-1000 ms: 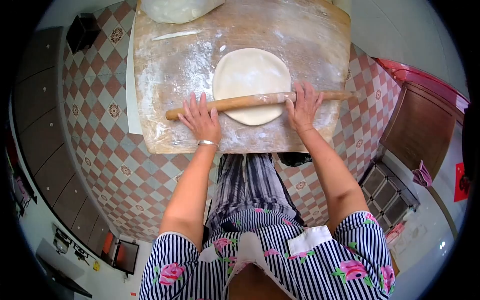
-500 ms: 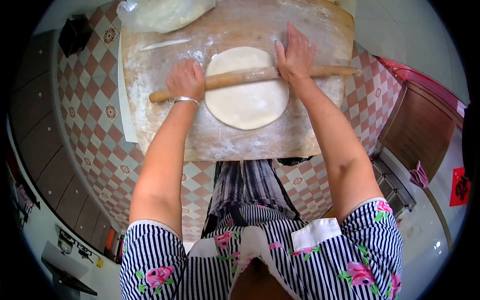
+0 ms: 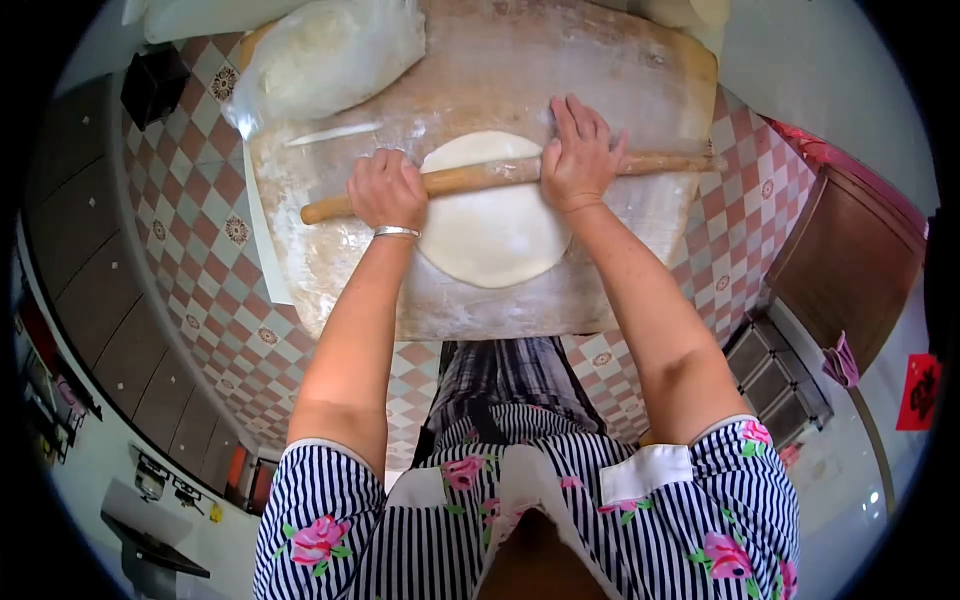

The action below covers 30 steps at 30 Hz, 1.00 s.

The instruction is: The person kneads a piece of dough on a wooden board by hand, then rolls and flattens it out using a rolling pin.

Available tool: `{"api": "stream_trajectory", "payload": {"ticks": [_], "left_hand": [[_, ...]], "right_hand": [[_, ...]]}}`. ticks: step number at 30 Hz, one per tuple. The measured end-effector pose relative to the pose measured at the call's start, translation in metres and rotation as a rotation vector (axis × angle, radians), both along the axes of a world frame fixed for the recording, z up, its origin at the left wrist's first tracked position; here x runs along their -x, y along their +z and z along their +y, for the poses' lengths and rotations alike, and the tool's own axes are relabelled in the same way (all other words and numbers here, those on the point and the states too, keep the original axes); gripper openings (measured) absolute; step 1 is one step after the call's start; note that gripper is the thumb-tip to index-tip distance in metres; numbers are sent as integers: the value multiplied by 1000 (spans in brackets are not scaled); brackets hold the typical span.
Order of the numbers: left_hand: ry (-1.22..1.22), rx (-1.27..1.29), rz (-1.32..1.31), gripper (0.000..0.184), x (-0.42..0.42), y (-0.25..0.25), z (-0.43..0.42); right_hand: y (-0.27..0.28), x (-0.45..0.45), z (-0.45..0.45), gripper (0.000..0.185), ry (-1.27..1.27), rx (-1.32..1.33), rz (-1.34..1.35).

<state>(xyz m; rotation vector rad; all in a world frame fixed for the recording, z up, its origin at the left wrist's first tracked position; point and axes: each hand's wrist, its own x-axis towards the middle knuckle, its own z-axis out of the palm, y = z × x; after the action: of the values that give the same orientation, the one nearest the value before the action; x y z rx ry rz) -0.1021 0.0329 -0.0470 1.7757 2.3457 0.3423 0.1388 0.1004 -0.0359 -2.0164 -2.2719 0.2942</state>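
Note:
A wooden rolling pin (image 3: 470, 178) lies crosswise over a flat round of dough (image 3: 495, 235), across its far half. My left hand (image 3: 388, 190) is closed over the pin just left of the dough, with a silver bracelet on the wrist. On the right, my right hand (image 3: 582, 158) presses on the pin, its palm on the wood and its fingers bent forward over it. The right hand covers part of the dough's right edge. Under the dough is a floury wooden board (image 3: 460, 320).
A clear plastic bag (image 3: 335, 60) with pale contents sits at the board's far left. Near it lies a thin white strip (image 3: 333, 134). Tiled floor (image 3: 200, 210) surrounds the board, and a brown wooden panel (image 3: 850, 250) stands at the right.
The pin and both hands have moved away from me, toward the dough's far edge. My right fingers are more bent. The view has shifted, showing more of the bag.

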Motion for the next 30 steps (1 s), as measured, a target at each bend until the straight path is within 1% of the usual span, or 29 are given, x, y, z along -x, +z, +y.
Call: {"api": "stream_trajectory", "payload": {"ticks": [4, 7, 10, 13, 16, 19, 22, 24, 25, 27, 28, 30], "left_hand": [[-64, 47, 1, 18, 3, -2, 20], [-37, 32, -74, 21, 3, 2, 35], [-10, 137, -104, 24, 4, 14, 45], [2, 196, 4, 26, 10, 4, 52], [27, 106, -44, 30, 7, 13, 62], [19, -41, -62, 27, 12, 11, 67], [0, -260, -95, 18, 11, 7, 66], [56, -334, -142, 15, -4, 12, 40], [85, -372, -162, 13, -15, 14, 25], [263, -346, -234, 21, -38, 9, -17], [353, -333, -276, 25, -45, 5, -30], [440, -187, -350, 33, -45, -2, -41]], "right_hand": [[4, 1, 18, 55, -3, -10, 60], [6, 1, 26, 53, 17, -54, 94], [3, 3, 38, 50, 43, -95, 120], [1, 5, 47, 49, 28, -70, 138], [-6, 7, 58, 47, -11, -10, 120], [-15, 13, 63, 46, -34, -26, 98], [-15, 11, 75, 46, -75, -15, 107], [-13, 12, 84, 47, -117, 41, 145], [-19, 11, 93, 48, -95, 1, 153], [-30, 9, 103, 51, -60, -74, 174], [-20, 12, 101, 52, -86, -39, 218], [2, 13, 93, 54, -134, 28, 292]]}}
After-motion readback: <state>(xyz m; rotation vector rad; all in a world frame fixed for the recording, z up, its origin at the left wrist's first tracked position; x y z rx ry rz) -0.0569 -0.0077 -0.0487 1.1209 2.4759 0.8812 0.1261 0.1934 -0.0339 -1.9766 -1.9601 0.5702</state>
